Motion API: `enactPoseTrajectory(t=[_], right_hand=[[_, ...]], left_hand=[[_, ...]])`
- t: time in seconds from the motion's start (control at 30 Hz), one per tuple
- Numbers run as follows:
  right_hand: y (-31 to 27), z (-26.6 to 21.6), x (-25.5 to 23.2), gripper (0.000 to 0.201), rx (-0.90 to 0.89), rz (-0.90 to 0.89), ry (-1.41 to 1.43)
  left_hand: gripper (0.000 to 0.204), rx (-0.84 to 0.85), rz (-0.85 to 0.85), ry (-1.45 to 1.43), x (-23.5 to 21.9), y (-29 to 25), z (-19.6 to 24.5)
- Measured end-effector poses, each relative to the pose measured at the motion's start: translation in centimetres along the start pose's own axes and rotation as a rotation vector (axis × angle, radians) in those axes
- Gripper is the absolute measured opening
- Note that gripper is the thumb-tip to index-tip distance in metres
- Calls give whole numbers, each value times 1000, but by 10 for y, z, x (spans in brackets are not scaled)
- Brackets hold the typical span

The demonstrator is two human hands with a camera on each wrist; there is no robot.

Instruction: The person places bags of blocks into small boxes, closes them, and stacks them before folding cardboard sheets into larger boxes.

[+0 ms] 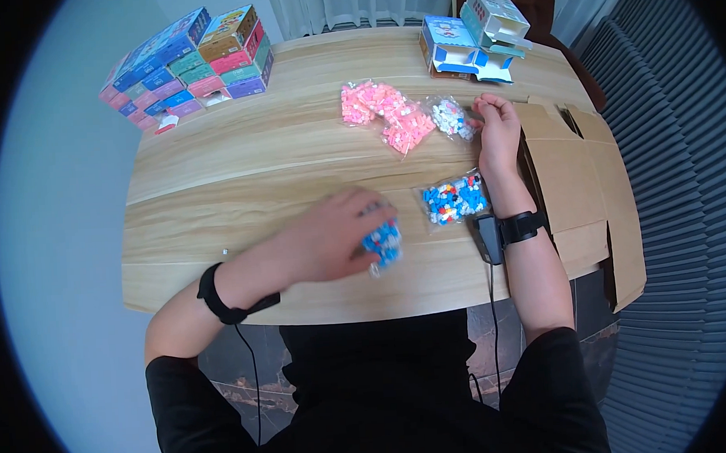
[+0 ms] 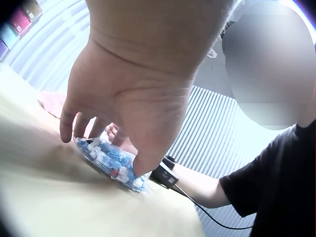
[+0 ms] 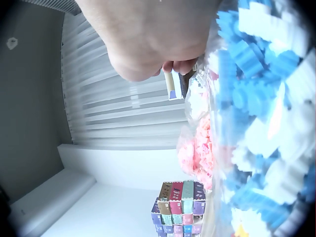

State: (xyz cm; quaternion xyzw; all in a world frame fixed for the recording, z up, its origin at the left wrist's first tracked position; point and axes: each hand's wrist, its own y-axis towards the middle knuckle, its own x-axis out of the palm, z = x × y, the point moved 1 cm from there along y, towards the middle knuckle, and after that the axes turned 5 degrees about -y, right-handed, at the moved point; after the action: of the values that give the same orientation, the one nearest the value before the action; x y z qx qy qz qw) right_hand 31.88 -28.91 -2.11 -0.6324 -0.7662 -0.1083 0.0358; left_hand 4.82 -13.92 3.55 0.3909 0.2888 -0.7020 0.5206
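My left hand (image 1: 331, 236) holds a small clear bag of blue and white toy bricks (image 1: 382, 243) just above the near middle of the table. In the left wrist view, the thumb and fingers lie at opposite ends of this bag (image 2: 111, 160). My right hand (image 1: 500, 135) is at the back right, its fingers curled beside a clear bag of white and mixed bricks (image 1: 451, 117). I cannot tell whether they grip its edge. Below that hand lies a larger bag of blue, white, red and yellow bricks (image 1: 454, 199), which fills the right side of the right wrist view.
Bags of pink bricks (image 1: 386, 112) lie at the back middle. Stacked small boxes (image 1: 202, 67) stand at the far left; opened boxes (image 1: 472, 39) are at the back right. Flattened cardboard (image 1: 575, 169) lines the right edge. A small white piece (image 1: 225, 251) lies near the left forearm.
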Motion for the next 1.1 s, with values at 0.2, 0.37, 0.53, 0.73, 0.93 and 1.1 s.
enactPoseTrajectory(t=[0.2,0.37,0.53,0.73,0.93,1.1], right_hand=[[-1,-1,-5,14,35,15,22],[3,2,-7,13,18,96,0],[2,1,-9,13,23,85,-34],[4,1,-9,12,40,80,-60],[5,2,-7,11,37,60,-92],[13,18,-8,18,-113,60,-260]], left_hand=[[51,-107,215,162,-20,9,-32],[49,-60,278,349,-25,39,-16],[50,250,116,201,22,76,21],[50,187,0,263,26,66,17],[43,97,89,230,9,45,-3],[36,73,101,212,2,40,-15]])
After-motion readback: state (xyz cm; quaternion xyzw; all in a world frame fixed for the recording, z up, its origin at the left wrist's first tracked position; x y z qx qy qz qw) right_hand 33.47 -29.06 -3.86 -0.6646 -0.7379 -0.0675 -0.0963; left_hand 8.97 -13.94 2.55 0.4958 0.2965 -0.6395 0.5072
